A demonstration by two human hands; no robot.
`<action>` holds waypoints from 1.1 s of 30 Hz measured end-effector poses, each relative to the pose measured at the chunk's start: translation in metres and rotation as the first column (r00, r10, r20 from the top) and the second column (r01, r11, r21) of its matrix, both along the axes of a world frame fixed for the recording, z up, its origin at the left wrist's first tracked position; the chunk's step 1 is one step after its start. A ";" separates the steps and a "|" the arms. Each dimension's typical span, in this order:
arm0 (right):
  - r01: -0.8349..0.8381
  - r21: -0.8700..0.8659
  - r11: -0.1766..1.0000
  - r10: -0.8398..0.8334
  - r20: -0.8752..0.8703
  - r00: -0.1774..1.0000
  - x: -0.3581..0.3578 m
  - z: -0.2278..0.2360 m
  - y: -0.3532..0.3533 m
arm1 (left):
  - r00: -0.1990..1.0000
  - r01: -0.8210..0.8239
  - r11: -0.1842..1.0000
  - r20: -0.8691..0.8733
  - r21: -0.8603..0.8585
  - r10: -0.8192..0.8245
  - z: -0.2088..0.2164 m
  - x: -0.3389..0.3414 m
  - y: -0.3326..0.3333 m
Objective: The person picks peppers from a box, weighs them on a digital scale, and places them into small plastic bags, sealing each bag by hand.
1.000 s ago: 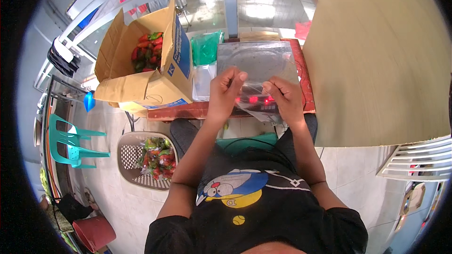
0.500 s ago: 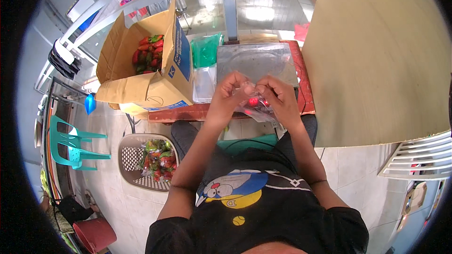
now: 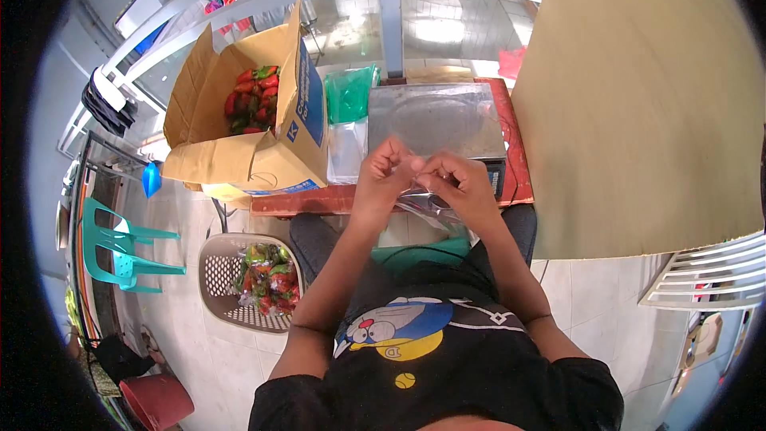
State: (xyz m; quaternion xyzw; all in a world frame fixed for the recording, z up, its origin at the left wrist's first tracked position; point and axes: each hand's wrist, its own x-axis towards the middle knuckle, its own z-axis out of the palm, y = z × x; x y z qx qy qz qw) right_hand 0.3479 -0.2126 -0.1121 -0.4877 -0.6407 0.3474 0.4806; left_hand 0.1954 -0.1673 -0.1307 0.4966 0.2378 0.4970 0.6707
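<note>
In front of the flat metal scale (image 3: 431, 116), a clear plastic bag (image 3: 429, 206) hangs from my two hands. The fingers of my left hand (image 3: 383, 179) are pinched on its top edge. Close beside it, my right hand (image 3: 461, 185) pinches the same edge with thumb and bent fingers. Folds and glare on the film hide whether anything is inside. To the left of the scale lie a stack of clear plastic bags (image 3: 347, 146) and a green plastic packet (image 3: 351, 94). Red and green peppers (image 3: 254, 97) fill part of an open cardboard box (image 3: 227, 161).
The scale and bags rest on a low red bench (image 3: 319, 200). On the floor at left stands a beige basket (image 3: 215, 275) holding bagged peppers (image 3: 271, 279). A teal chair (image 3: 120, 251) is farther left. A tall tan board (image 3: 630, 112) rises close on my right.
Both hands have drawn slightly down toward me with the bag, off the scale's front part. The red glow seen through the bag before is now hidden.
</note>
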 end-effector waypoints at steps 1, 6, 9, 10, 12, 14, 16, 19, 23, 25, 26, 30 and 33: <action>0.014 0.038 0.999 -0.014 0.018 1.000 -0.001 0.001 0.000 | 1.000 -0.001 1.000 0.000 -0.003 0.001 -0.001 -0.001 0.000; -0.006 -0.046 0.999 0.000 -0.119 0.993 0.003 -0.009 0.002 | 0.998 0.059 0.998 0.023 -0.010 -0.058 -0.024 -0.005 0.002; -0.025 -0.111 0.994 -0.008 -0.290 0.957 0.002 -0.016 0.004 | 0.991 0.132 0.989 0.030 -0.069 -0.131 -0.020 -0.007 -0.001; -0.025 -0.185 0.982 -0.046 -0.372 0.927 0.002 -0.018 0.004 | 0.991 0.134 0.989 0.030 -0.070 -0.132 -0.015 -0.008 -0.003; -0.031 -0.070 0.997 0.007 -0.317 0.948 0.009 -0.022 0.012 | 0.972 0.192 0.962 -0.100 -0.194 -0.214 -0.007 -0.009 -0.006; -0.051 0.046 0.998 0.061 -0.257 0.965 0.007 -0.027 0.014 | 0.966 0.198 0.973 -0.145 -0.117 -0.214 -0.023 -0.017 -0.001; -0.154 -0.101 0.983 0.082 -0.504 0.860 0.003 -0.035 0.012 | 0.958 0.211 0.977 -0.189 -0.039 -0.214 -0.032 -0.025 0.002; -0.231 -0.217 0.948 0.020 -0.685 0.728 0.003 -0.045 0.012 | 0.954 0.212 0.974 -0.200 -0.075 -0.223 -0.039 -0.029 0.004; -0.404 -0.264 0.876 0.027 -0.808 0.588 0.006 -0.041 0.010 | 0.975 0.211 0.944 0.122 -0.255 -0.185 -0.048 -0.020 0.001; -0.406 -0.230 0.885 0.273 -0.450 0.850 0.009 -0.028 0.006 | 0.958 0.224 0.936 0.240 -0.270 -0.160 -0.047 -0.018 0.000; -0.406 -0.231 0.884 0.274 -0.447 0.851 0.015 -0.028 0.005 | 0.953 0.234 0.933 0.256 -0.274 -0.163 -0.046 -0.017 -0.001; -0.404 -0.235 0.884 0.355 -0.223 0.908 0.041 -0.035 -0.001 | 0.916 0.257 0.859 0.396 -0.443 -0.070 -0.053 -0.023 0.003; -0.340 -0.141 0.930 0.213 -0.548 0.809 0.036 -0.041 0.001 | 0.871 0.434 0.857 0.372 -0.279 -0.320 -0.065 -0.031 0.011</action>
